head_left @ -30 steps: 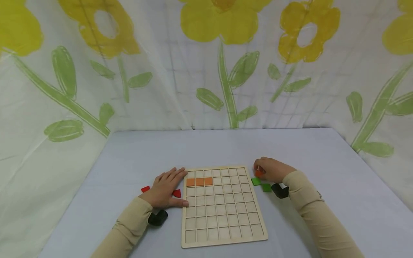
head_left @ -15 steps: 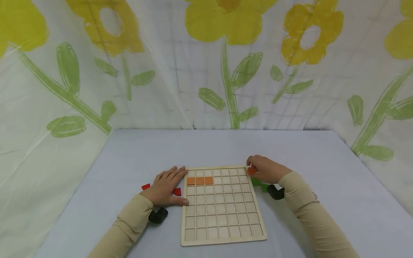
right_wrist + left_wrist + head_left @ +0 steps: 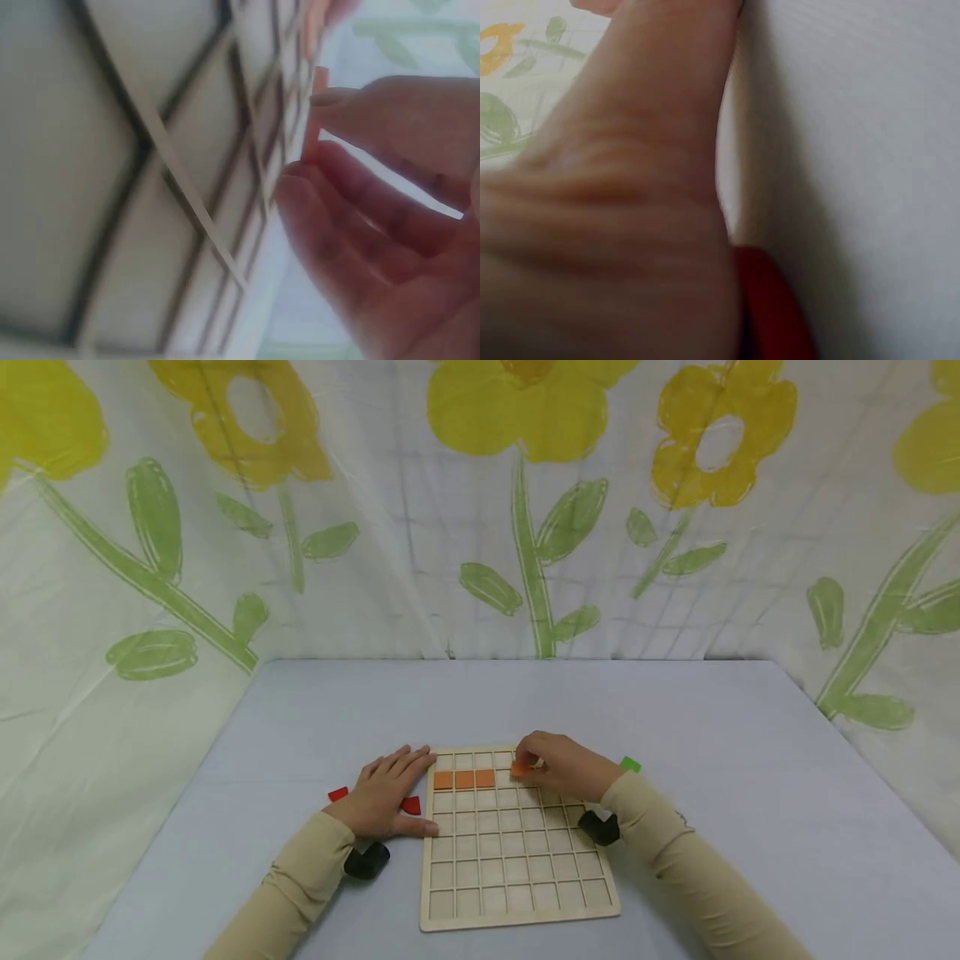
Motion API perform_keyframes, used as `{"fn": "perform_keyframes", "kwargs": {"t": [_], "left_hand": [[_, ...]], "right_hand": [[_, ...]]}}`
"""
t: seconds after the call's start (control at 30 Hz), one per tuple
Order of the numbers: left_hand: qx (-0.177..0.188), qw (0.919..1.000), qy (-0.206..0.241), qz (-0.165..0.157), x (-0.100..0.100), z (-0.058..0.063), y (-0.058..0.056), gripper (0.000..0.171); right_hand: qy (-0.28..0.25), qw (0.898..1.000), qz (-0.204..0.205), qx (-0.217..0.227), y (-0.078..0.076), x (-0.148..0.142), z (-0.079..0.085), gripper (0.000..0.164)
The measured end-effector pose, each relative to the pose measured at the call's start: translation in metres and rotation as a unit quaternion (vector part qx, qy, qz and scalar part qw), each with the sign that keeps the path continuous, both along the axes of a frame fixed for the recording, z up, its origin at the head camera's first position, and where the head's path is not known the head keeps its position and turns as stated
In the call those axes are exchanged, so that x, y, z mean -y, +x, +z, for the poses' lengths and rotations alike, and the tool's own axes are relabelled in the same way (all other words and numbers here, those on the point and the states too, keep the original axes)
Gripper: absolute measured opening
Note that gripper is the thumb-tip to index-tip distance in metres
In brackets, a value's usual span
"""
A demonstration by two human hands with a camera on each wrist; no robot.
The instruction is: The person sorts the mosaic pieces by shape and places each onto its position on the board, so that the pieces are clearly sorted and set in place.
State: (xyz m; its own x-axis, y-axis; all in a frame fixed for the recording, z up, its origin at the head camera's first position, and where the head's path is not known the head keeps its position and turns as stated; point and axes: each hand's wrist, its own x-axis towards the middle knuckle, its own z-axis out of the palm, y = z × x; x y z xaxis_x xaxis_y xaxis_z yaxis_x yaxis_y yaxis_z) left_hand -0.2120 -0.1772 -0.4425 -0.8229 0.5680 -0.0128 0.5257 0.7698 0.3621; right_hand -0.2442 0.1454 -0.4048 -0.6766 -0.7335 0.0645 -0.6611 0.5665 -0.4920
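A pale wooden grid board (image 3: 480, 922) lies on the table, with three orange square tiles (image 3: 464, 779) side by side in its second row from the far edge. My right hand (image 3: 570, 767) is over that row and pinches another orange tile (image 3: 520, 769) between thumb and fingers. In the right wrist view this orange tile (image 3: 311, 139) stands on edge, tilted, close over the grid. My left hand (image 3: 381, 797) rests spread at the board's left edge, its thumb and fingertips on the rim. The left wrist view is mostly filled by the left hand (image 3: 645, 135).
Red pieces lie on both sides of the left hand, one farther left (image 3: 338, 794) and one near the board (image 3: 411, 806). To the right a green tile (image 3: 631, 764) shows past the right sleeve (image 3: 675, 843). A flower-printed cloth (image 3: 375, 568) hangs behind the table.
My right hand has carried the orange tile leftward from beside the green tiles to over the board. One green tile is now hidden behind the right arm. The left hand stays in place.
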Motion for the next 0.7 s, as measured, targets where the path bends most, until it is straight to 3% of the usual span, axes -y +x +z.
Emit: {"fn": "perform_keyframes", "kwargs": {"t": [0.3,0.7], "left_hand": [[0.007,1.0000,-0.001,0.000,-0.001,0.002,0.000,0.099],[0.015,0.9999,-0.005,0.003,-0.002,0.004,0.001,0.100]], "right_hand": [[0.016,0.998,0.027,-0.063,0.001,0.014,-0.013,0.012],[0.003,0.995,0.055,-0.082,0.002,0.014,-0.014,0.011]]}}
